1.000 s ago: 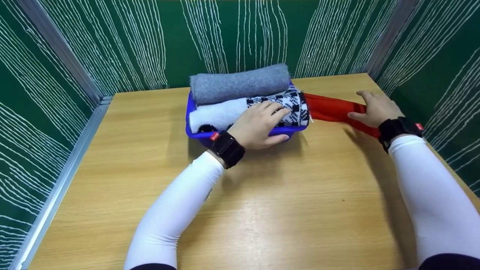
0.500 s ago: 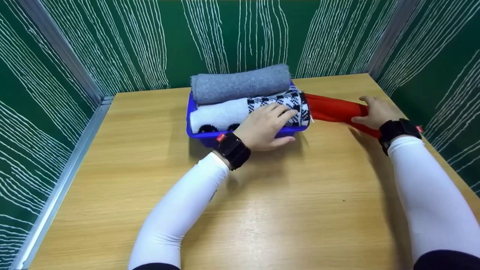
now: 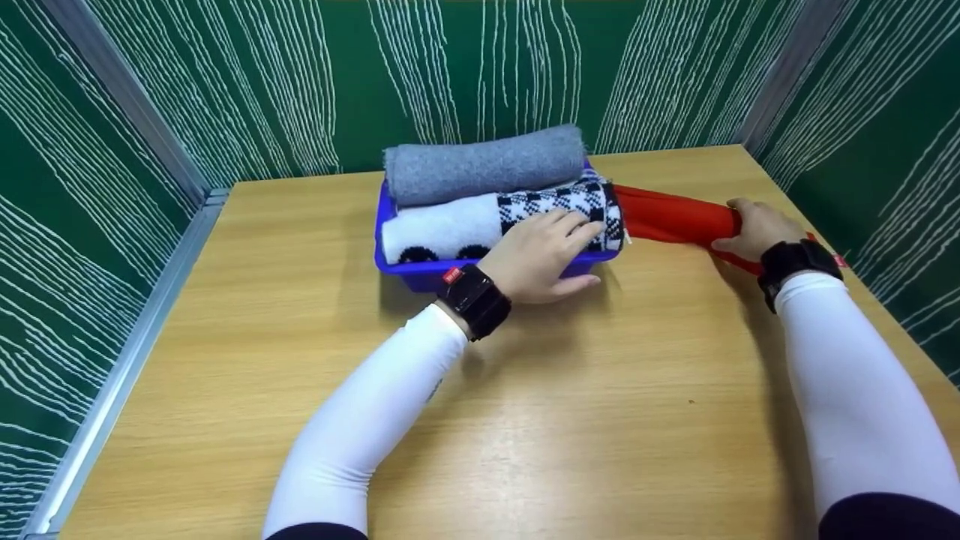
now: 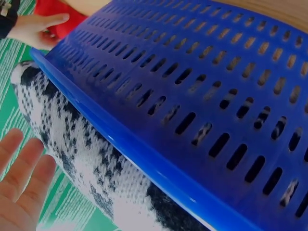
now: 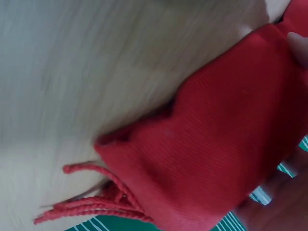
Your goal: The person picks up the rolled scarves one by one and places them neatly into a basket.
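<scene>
A blue plastic basket (image 3: 420,280) with slotted sides (image 4: 202,53) holds a rolled grey scarf (image 3: 480,166) at the back and a rolled black-and-white knitted scarf (image 3: 442,225) in front. My left hand (image 3: 536,255) rests over the patterned roll, fingers extended along it; in the left wrist view its fingertips (image 4: 41,173) lie beside the knit. To the basket's right a red scarf (image 3: 667,215) stretches across the table. My right hand (image 3: 769,227) grips it, thumb (image 5: 299,47) on one side and fingers on the other. Red fringe (image 5: 96,207) hangs at the scarf's end.
A wooden table (image 3: 525,420) lies beneath everything. Green walls with white line patterns (image 3: 517,67) close off the back and both sides. Grey metal posts (image 3: 795,67) stand in the corners.
My left hand has slid slightly right along the patterned scarf. My right hand's thumb and fingers have come in around the red scarf, which bunches a little higher.
</scene>
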Tool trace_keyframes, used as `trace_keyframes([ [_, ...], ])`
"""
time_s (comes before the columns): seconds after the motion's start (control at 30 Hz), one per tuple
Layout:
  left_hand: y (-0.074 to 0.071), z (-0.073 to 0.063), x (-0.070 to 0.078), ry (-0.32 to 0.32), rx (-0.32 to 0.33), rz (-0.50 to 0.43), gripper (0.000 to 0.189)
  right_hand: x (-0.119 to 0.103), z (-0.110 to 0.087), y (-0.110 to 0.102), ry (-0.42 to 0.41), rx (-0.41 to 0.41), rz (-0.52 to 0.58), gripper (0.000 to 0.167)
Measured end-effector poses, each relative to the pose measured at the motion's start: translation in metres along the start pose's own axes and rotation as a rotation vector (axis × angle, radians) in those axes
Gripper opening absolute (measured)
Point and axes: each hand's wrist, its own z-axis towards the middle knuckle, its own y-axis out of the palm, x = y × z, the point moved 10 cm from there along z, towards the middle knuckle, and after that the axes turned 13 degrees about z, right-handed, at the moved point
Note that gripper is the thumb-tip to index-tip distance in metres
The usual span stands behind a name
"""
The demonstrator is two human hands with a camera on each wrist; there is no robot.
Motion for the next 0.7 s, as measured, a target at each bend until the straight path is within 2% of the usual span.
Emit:
trace_keyframes([
  [0.27, 0.003, 0.004, 0.004, 0.0, -0.017, 0.003, 0.069, 0.009, 0.009, 0.005, 0.009, 0.009, -0.053, 0.081],
  [0.7, 0.006, 0.014, 0.013, -0.013, -0.015, 0.024, 0.067, 0.01, 0.008, 0.008, 0.028, 0.0, 0.014, 0.074],
])
